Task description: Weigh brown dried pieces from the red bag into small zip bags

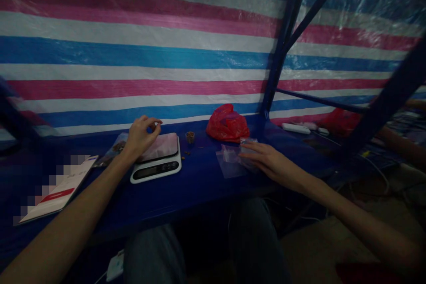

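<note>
Above the left part of a white kitchen scale (155,169), my left hand (141,135) is raised with thumb and forefinger brought together in a pinch. Anything between those fingertips is too small to make out. My right hand (266,159) lies with fingers stretched out over small clear zip bags (230,166), touching them. Between the hands stands a small clear cup (190,137) of brown bits. A few brown pieces (186,153) lie loose beside the scale. Partly behind my left wrist is a clear bag (115,148) with dark contents.
A crumpled red plastic bag (228,123) sits at the back of the blue table (206,191). On the left lies a printed booklet (66,188). Blue metal posts (282,49) and a striped sheet (149,55) close off the back. At right are a white power strip (295,128) and another person's arm (402,144).
</note>
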Demonstrator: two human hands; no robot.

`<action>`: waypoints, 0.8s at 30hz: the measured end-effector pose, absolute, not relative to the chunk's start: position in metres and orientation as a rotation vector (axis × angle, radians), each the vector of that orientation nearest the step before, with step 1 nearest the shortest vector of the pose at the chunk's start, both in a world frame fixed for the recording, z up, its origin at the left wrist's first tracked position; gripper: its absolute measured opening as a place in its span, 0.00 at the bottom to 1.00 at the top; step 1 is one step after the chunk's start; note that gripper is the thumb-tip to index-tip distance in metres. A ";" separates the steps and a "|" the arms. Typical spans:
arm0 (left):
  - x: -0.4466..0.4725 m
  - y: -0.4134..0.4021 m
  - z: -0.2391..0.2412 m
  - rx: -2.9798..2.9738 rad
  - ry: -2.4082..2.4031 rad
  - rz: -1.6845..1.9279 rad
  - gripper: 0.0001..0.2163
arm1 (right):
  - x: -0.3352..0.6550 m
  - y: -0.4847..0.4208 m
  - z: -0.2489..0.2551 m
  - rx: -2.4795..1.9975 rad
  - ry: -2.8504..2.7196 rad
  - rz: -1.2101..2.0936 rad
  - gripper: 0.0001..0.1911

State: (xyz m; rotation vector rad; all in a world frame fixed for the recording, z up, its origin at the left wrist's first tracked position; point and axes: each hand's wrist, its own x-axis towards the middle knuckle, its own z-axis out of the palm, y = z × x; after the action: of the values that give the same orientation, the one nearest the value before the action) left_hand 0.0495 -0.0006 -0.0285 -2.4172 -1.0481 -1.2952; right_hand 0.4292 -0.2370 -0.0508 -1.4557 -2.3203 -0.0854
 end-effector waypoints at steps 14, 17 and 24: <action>0.057 -0.014 -0.025 -2.407 -1.015 -1.266 0.08 | 0.285 -0.085 -0.068 -1.140 -2.448 0.221 0.10; 0.057 -0.014 -0.025 -2.416 -1.045 -1.261 0.08 | 0.283 -0.088 -0.071 -1.114 -2.453 0.216 0.04; 0.057 -0.010 -0.031 -2.481 -1.115 -1.293 0.08 | 0.291 -0.097 -0.065 -1.142 -2.546 0.158 0.03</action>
State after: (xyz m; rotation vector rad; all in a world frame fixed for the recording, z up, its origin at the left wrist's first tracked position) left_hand 0.0573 -0.0099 -0.0311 -2.4815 -1.1147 -1.2931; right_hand 0.2905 -0.0972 -0.0648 -1.1419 -2.5458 0.1577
